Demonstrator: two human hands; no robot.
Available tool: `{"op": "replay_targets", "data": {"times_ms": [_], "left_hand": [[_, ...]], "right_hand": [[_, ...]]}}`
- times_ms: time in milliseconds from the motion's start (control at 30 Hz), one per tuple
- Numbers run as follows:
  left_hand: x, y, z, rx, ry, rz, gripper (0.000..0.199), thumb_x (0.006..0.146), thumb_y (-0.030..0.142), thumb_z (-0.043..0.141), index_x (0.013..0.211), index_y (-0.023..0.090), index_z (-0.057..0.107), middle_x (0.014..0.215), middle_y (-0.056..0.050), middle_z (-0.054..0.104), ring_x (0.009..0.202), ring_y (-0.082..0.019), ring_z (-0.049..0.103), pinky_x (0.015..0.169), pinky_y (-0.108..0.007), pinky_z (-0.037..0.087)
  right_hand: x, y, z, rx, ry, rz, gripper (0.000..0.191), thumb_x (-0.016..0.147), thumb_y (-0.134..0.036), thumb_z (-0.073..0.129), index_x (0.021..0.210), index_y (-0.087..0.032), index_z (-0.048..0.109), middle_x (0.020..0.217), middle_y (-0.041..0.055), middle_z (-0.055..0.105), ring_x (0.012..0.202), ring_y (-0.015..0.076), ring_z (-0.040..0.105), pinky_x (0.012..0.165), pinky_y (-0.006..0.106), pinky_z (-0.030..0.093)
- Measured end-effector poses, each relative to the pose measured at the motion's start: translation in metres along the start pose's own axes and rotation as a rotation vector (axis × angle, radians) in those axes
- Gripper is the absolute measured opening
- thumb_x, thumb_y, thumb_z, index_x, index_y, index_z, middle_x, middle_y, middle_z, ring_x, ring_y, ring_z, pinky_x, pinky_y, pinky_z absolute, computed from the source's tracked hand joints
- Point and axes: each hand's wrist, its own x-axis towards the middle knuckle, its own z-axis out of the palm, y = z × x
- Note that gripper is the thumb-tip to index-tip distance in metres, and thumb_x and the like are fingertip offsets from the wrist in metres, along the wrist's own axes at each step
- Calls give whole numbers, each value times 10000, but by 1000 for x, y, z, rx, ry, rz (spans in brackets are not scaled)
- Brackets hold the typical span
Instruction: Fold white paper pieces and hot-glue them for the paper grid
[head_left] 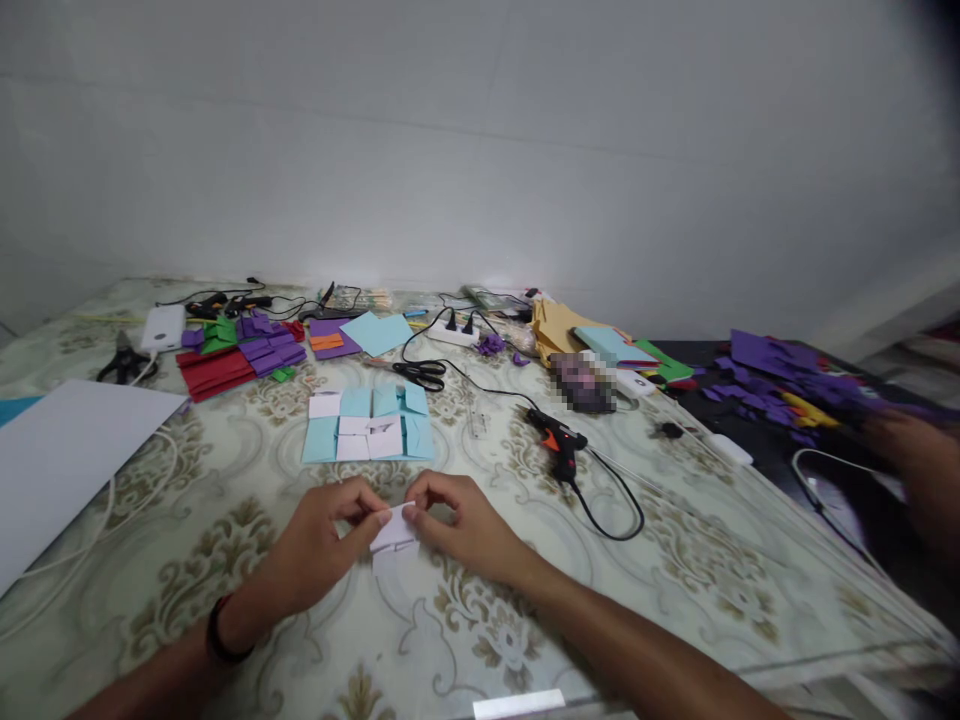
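Observation:
Near the front middle of the table, a small folded piece of white paper (393,532) is pinched between both hands. My left hand (322,540), with a dark band on its wrist, grips its left upper edge between thumb and fingers. Thumb and forefinger of my right hand (469,525) close on the upper right corner. Just beyond the hands lies a panel of light blue and white folded paper squares (367,425). A black glue gun (556,440) with an orange trigger rests to the right, its cord looping toward me.
Black scissors (420,374), a white power strip (454,330) and red folded paper (217,374) lie farther back. A large white sheet (82,450) covers the left. At right, another person's hand (911,450) is beside purple paper pieces (772,360) on a dark surface.

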Motion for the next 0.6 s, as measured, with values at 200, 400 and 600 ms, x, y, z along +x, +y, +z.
{"op": "replay_targets", "data": {"times_ms": [200,400,600], "left_hand": [[1,-2,4,138,-96,-44,235,946,334,599,783,196,695,690,10,686,659,-151,615,572,-226,411],[1,-6,4,162,-168,-32,271,925,388,657,742,188,650,684,22,642,657,-149,569,596,-240,401],[1,-5,5,188,-191,-63,267,900,402,672,745,189,630,693,20,636,662,-156,562,613,-256,385]], "right_hand": [[-1,0,3,-11,18,13,164,896,-325,683,812,-184,682,687,-13,619,652,135,551,620,245,421],[-1,-1,2,-8,52,-14,139,902,-303,673,824,-189,684,710,-6,634,669,142,564,638,251,440],[-1,-1,1,-23,59,-21,147,909,-300,660,821,-183,676,719,-3,629,680,141,568,649,251,440]]}}
